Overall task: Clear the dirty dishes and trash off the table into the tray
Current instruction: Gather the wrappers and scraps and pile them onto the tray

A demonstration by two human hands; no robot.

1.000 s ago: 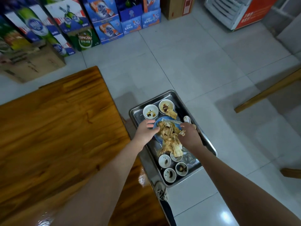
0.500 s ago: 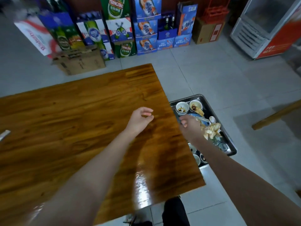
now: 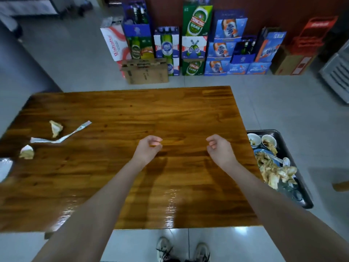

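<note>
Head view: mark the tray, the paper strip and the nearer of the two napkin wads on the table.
tray (image 3: 284,144): head view, bare dark floor near its far right corner.
paper strip (image 3: 66,137): head view, mid-length, near its bend.
nearer napkin wad (image 3: 27,152): head view, its centre.

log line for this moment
hands: left hand, right hand empty above table | on table: crumpled tissues, wrapper strip | tray: loaded, beside table
</note>
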